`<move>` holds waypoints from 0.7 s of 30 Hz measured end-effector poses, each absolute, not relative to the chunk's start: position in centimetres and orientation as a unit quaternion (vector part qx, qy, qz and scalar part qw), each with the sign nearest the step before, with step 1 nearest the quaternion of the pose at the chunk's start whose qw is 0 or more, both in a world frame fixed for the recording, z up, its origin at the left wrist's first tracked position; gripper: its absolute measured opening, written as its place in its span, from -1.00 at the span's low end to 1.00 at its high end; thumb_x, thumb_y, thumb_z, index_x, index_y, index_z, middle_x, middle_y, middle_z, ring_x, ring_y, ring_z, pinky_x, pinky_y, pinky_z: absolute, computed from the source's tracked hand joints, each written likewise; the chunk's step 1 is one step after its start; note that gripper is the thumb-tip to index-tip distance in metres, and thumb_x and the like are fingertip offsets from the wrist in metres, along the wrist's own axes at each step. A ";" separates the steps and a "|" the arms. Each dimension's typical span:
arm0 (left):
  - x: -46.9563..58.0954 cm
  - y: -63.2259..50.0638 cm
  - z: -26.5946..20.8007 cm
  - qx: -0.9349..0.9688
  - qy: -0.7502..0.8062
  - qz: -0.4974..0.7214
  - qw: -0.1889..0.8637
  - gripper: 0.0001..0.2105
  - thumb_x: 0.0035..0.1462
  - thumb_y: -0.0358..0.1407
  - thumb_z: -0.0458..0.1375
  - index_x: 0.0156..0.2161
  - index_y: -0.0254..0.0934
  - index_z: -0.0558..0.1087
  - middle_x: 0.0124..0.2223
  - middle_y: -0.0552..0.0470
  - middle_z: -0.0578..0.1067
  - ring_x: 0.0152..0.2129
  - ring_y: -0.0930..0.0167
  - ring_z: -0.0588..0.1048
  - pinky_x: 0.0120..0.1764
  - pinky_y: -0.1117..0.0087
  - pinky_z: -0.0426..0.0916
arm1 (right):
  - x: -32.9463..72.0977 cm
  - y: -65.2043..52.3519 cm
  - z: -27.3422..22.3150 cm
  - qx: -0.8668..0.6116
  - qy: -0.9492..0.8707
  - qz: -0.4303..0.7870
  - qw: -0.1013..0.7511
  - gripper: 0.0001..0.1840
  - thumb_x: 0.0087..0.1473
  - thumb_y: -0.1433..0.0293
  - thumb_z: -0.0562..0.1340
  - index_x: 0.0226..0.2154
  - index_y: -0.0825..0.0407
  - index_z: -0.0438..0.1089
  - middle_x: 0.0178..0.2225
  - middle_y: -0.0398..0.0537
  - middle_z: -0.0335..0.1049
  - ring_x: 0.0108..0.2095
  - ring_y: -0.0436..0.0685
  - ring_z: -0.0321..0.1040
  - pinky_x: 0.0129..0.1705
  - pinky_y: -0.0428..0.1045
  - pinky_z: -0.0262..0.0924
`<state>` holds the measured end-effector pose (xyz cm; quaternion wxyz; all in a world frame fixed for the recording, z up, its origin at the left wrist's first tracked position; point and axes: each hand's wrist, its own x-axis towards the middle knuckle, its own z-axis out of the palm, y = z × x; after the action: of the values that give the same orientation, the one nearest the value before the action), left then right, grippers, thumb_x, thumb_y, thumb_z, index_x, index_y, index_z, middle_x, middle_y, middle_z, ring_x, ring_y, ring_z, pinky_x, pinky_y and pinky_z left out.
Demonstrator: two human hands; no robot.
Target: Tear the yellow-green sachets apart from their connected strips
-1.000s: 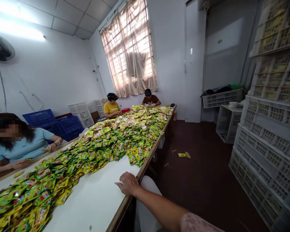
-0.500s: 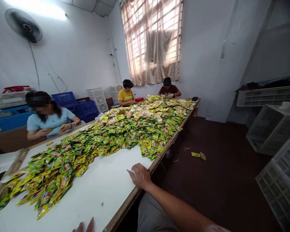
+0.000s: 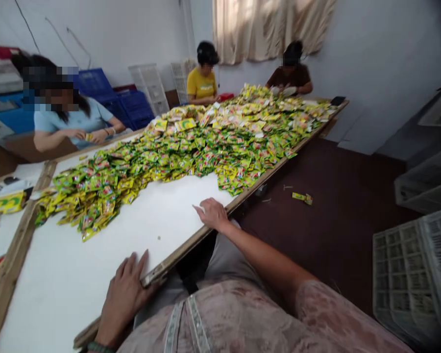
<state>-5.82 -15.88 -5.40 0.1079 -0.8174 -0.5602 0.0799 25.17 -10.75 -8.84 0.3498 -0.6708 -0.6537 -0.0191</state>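
Observation:
My left hand (image 3: pixel 127 284) lies on the white tabletop (image 3: pixel 77 274) by the near wooden edge, fingers stretched out, holding nothing I can see. At the same edge, farther right, my right hand (image 3: pixel 213 214) rests with its thumb apart from its slightly bent fingers. A small pale tip shows by that thumb; I cannot make out what it is. Beyond both hands spreads a large heap of small yellow-green packets (image 3: pixel 176 152), several layers deep. Its nearest packets lie just past my right hand, apart from it.
Three people sit around the table: one in light blue (image 3: pixel 79 125), one in yellow (image 3: pixel 202 83), one in dark brown (image 3: pixel 290 73). A wooden divider (image 3: pixel 16 255) crosses the left side. Packets (image 3: pixel 302 197) lie on the floor; white crates (image 3: pixel 404 274) stand at right.
My view has tilted down, bringing my whole left hand and my lap into sight. My right hand keeps its place at the table edge. The person in light blue has brought their hands together.

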 end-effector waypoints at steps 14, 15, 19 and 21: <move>-6.7 -15.8 -5.5 -0.846 -0.513 0.075 0.128 -0.24 0.05 0.09 -0.05 0.26 -0.36 0.01 0.23 -0.27 0.11 0.12 0.08 0.12 0.08 0.11 0.07 | 25.4 -10.5 -9.9 -0.636 -0.669 -0.029 0.383 -0.54 0.24 0.19 -0.07 -0.40 0.12 0.37 -0.37 0.02 0.39 -0.26 0.10 0.20 -0.18 -0.02 0.03; -6.8 -15.8 -5.5 -0.847 -0.510 0.078 0.127 -0.22 0.05 0.10 -0.05 0.26 -0.36 0.00 0.23 -0.27 0.11 0.12 0.08 0.11 0.09 0.11 0.07 | 25.4 -10.5 -9.9 -0.638 -0.669 -0.025 0.381 -0.54 0.24 0.19 -0.07 -0.40 0.13 0.37 -0.36 0.03 0.38 -0.26 0.10 0.20 -0.18 -0.02 0.03; -7.4 -15.6 -5.8 -0.850 -0.506 0.084 0.119 -0.19 0.02 0.12 -0.04 0.27 -0.38 -0.03 0.24 -0.27 0.10 0.15 0.08 0.09 0.11 0.12 0.05 | 25.3 -10.4 -9.8 -0.651 -0.665 -0.016 0.366 -0.58 0.23 0.22 -0.05 -0.39 0.13 0.36 -0.36 0.04 0.37 -0.25 0.11 0.20 -0.20 -0.02 0.04; -8.0 -15.5 -6.2 -0.858 -0.495 0.083 0.111 -0.18 0.01 0.10 -0.04 0.26 -0.43 -0.02 0.24 -0.28 0.10 0.17 0.09 0.06 0.15 0.12 -0.01 | 25.2 -10.5 -9.6 -0.657 -0.664 -0.014 0.356 -0.62 0.23 0.25 -0.04 -0.40 0.10 0.35 -0.37 0.02 0.37 -0.26 0.10 0.21 -0.21 -0.02 0.04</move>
<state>-7.96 -15.53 -6.16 0.1108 -0.8578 -0.4949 0.0834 25.20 -10.49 -9.63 0.3561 -0.6574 -0.6639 -0.0136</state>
